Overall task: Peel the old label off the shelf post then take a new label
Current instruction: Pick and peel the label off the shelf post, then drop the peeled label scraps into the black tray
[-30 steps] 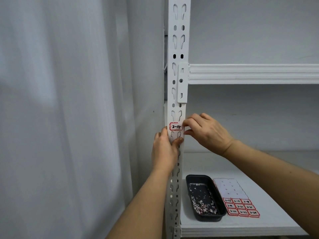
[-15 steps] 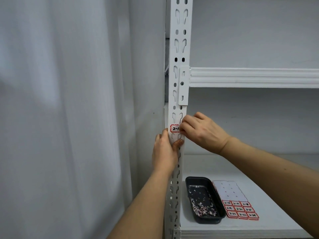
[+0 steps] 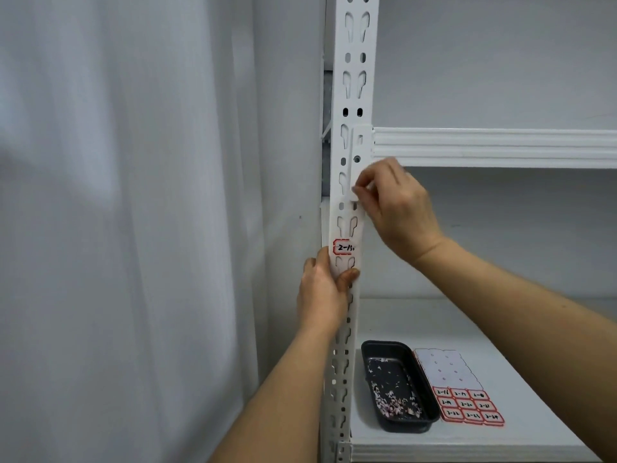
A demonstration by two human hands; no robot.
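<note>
The old label [image 3: 344, 247], white with a red border and black handwriting, is stuck on the front of the white slotted shelf post [image 3: 355, 95]; its right edge looks torn away. My left hand [image 3: 322, 292] grips the post just below the label, thumb on the front face. My right hand [image 3: 397, 208] is up and to the right of the label, at the beam bracket, with its fingertips pinching a small pale scrap [image 3: 363, 192] that seems to be a piece of the label. A sheet of new red-bordered labels [image 3: 467, 407] lies on the lower shelf.
A black tray [image 3: 384, 344] holding several paper scraps sits on the lower shelf [image 3: 434, 322], left of the label sheet. The upper shelf beam [image 3: 494, 147] crosses just above my right hand. A pale curtain [image 3: 133, 228] hangs left of the post.
My right hand has lifted from the label's right edge up to the bracket with its fingertips pinched. The label has lost its right end. My left hand has stayed on the post.
</note>
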